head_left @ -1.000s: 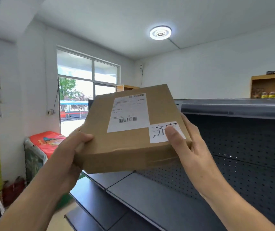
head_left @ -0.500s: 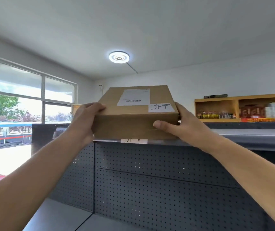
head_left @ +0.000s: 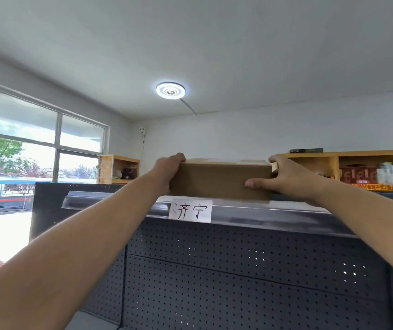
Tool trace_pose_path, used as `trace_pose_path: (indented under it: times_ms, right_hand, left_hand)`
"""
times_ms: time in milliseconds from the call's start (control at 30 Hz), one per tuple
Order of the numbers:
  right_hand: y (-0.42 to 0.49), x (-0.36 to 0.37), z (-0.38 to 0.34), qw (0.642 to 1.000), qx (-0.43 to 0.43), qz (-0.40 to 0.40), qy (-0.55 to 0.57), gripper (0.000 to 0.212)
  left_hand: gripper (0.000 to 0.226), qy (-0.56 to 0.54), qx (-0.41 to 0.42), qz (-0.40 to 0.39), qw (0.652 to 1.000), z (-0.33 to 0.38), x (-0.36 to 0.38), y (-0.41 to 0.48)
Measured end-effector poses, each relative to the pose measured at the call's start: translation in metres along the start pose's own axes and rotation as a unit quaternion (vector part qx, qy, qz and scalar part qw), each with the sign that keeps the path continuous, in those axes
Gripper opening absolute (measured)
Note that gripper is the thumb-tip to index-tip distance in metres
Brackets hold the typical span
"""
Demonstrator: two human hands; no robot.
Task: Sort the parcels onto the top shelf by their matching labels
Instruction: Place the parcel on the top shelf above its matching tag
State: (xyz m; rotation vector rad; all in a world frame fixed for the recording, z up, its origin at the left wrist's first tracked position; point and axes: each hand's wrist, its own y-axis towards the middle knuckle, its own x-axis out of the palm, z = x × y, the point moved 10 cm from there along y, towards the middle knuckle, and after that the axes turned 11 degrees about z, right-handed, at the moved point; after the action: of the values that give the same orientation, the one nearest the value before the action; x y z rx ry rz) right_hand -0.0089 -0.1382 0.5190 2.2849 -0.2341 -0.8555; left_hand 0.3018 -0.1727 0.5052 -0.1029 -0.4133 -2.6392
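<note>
The dark pegboard shelving unit [head_left: 250, 277] fills the lower half of the frame; its top shelf [head_left: 274, 214] is seen as a grey edge strip running across mid-frame. Beyond it, upper right, a wooden wall cabinet [head_left: 348, 154] w/ blurred goods is seen; a window [head_left: 40, 144] sits at left and a round ceiling light [head_left: 170, 90] near centre.

The cardboard parcel [head_left: 221, 181] is found at frame centre, on or just above the top shelf; contact w/ the shelf surface can't be told from this angle. Its own label isn't readable here, since only a sliver of the top face is shown.

The parcel is held at both ends. The left hand [head_left: 167, 171] is wrapped over the left end, fingers curled onto the top edge. The right hand [head_left: 290, 178] is clamped on the right end, thumb [head_left: 257, 183] pressed flat on the near face, fingers over the top corner.

A paper shelf label [head_left: 190, 209] reading 济宁 is stuck to the strip directly below the parcel, slightly left of its middle.

Step judged: placement at the labelled slot, approx. done. Next move prob. calls for the parcel to be slid further back so it's fully supported, then both grips released evenly so it isn't tipped off the front edge.
</note>
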Motion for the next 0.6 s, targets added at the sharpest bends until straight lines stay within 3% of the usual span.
trace_pose_path:
  times_ms: [67,233,500,600]
  right_hand:
    - [0.001,-0.003,0.006,0.999,0.005,0.011,-0.046,0.117]
    - [-0.002,-0.002,0.007,0.998,0.012,0.014,-0.064,0.125]
    - [-0.010,-0.003,-0.001,0.995,0.021,0.001,-0.097,0.096]
    - [-0.018,-0.007,-0.011,0.983,-0.010,0.020,-0.182,0.075]
  left_hand:
    - [0.043,0.041,0.007,0.009,0.999,-0.007,0.002,0.006]
    - [0.043,0.091,0.018,0.011,0.996,-0.014,0.003,0.006]
    - [0.046,0.140,0.033,0.025,0.989,-0.008,0.000,0.006]
    - [0.031,0.176,0.088,0.045,0.979,0.006,-0.006,0.007]
